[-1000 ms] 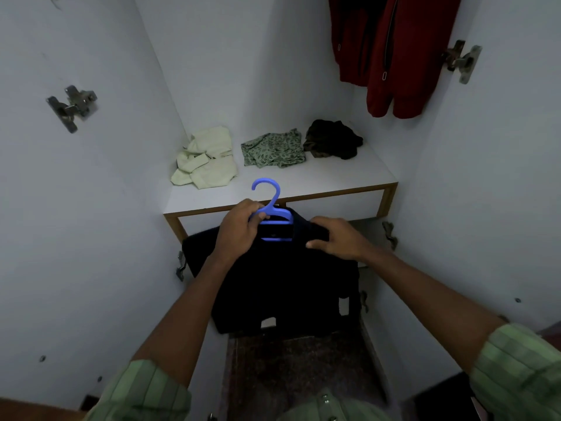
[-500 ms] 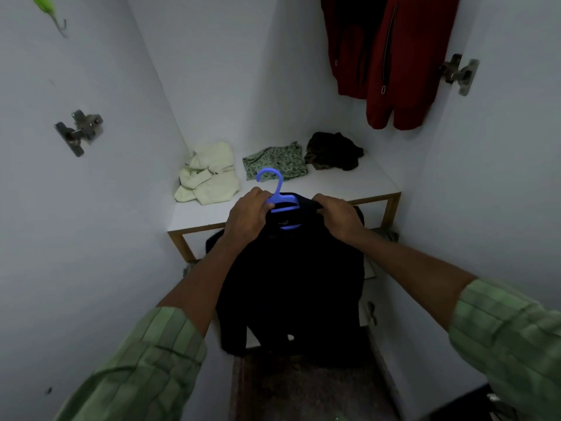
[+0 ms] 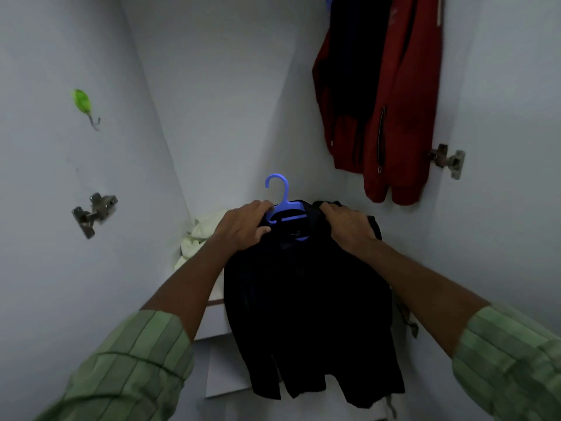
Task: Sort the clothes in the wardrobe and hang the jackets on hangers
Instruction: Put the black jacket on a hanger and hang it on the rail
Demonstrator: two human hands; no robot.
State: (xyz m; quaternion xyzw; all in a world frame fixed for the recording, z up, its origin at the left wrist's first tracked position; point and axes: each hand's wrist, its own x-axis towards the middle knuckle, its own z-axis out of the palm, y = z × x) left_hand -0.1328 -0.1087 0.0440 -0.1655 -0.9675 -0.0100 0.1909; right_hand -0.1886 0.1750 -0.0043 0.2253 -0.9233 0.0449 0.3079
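Here, limp black jacket (image 3: 306,299), curved blue hanger (image 3: 280,205)

Both hands, left (image 3: 243,227) and right (image 3: 349,227), have lifted the black jacket (image 3: 306,299) on its blue hanger (image 3: 282,205) clear above the shelf.

We see a smooth blue plastic hanger (image 3: 283,205), a matt black cloth jacket (image 3: 306,299), a red jacket (image 3: 394,101) of soft cloth, dull metal hinges (image 3: 94,212) and smooth, matt white walls (image 3: 224,86).

Both arms outstretched, left hand (image 3: 246,226) and right hand (image 3: 346,226) curled, gripping, knuckles up
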